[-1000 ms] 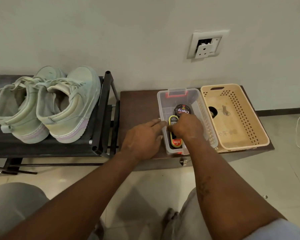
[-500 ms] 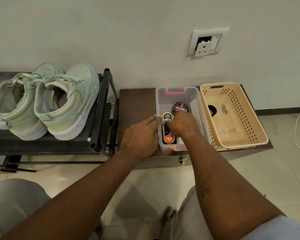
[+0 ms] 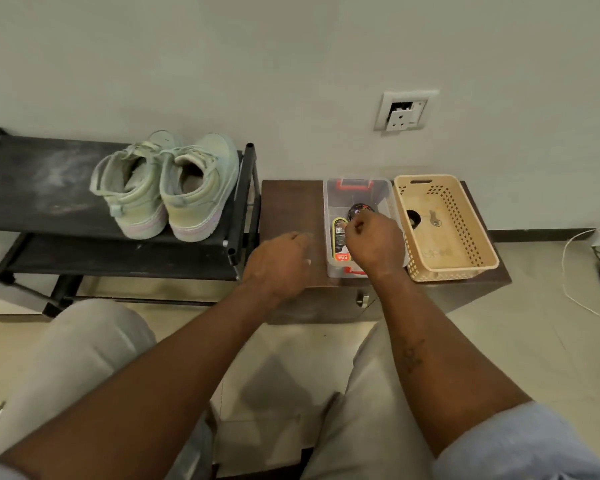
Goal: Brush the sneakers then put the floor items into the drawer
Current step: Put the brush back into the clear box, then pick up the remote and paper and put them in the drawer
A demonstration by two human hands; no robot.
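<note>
Right hand curls inside the clear box, grip unclear; left hand hangs loose. Sneakers look light, soft: grab the heels.

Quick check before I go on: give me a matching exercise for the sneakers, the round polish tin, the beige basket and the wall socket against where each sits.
1 sneakers
2 round polish tin
3 beige basket
4 wall socket

A on the wall
B on the black rack
C inside the clear box
D on the brown cabinet, right of the clear box

Pairs: 1-B, 2-C, 3-D, 4-A.
</note>
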